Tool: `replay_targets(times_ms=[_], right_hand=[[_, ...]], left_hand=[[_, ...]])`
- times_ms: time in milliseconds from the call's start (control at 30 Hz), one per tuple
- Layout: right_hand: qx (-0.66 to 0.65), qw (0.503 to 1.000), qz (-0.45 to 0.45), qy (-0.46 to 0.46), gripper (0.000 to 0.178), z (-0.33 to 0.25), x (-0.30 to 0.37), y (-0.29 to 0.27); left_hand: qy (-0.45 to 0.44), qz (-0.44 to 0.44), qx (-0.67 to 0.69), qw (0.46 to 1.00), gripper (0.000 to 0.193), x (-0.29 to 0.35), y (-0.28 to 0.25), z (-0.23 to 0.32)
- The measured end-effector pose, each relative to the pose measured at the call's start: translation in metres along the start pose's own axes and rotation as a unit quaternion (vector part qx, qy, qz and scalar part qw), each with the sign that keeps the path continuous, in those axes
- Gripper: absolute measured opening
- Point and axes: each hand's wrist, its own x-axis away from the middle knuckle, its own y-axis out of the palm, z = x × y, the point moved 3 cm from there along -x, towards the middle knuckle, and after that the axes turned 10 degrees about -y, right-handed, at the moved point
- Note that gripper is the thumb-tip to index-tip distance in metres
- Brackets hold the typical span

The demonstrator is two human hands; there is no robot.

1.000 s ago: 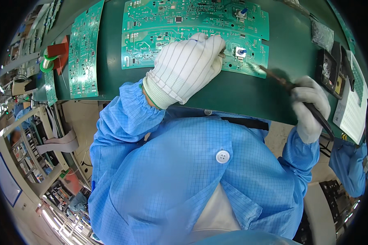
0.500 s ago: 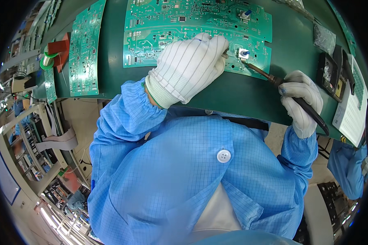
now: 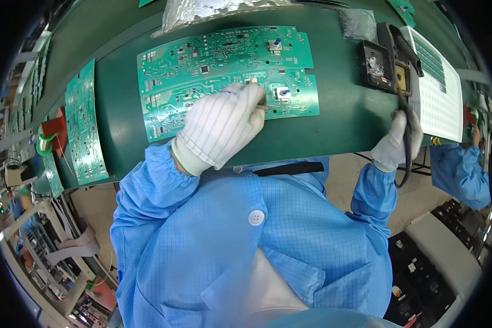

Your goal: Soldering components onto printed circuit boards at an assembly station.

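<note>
A large green circuit board [image 3: 202, 71] lies on the green work surface [image 3: 333, 126]. My left hand [image 3: 224, 128], in a white striped glove, rests on the board's lower half with its fingers curled. A thin wire [image 3: 263, 107] sticks out of the fingertips, beside a small knob part [image 3: 281, 93]. My right hand [image 3: 393, 145], also gloved, is off to the right at the table edge. It grips a black soldering iron [image 3: 406, 136], which points up toward the black iron stand [image 3: 381, 64].
A second green circuit board [image 3: 85, 128] lies at the left, with a red piece [image 3: 53, 131] beside it. A white printed sheet [image 3: 437, 93] sits right of the stand. A silvery bag [image 3: 213, 8] lies at the top. Another person's blue sleeve [image 3: 464, 169] is at the far right.
My right hand has pulled the soldering iron away from the knob part and over to the stand at the right. My left hand stays on the board. The view has tilted downward.
</note>
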Motion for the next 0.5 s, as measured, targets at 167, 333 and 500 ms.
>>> replay_targets(times_ms=[167, 333, 500], right_hand=[[0.002, 0.999, -0.002, 0.037, 0.029, 0.014, 0.004, -0.002], [0.002, 0.994, 0.014, 0.113, 0.027, 0.011, 0.003, 0.001], [0.019, 0.994, -0.033, 0.101, 0.030, -0.012, -0.005, 0.012]], left_hand=[[0.017, 0.045, 0.015, 0.999, 0.010, -0.005, 0.017, 0.022], [-0.030, 0.101, 0.071, 0.992, 0.013, 0.006, -0.016, 0.024], [-0.252, -0.013, 0.245, 0.936, 0.018, 0.032, -0.060, -0.007]])
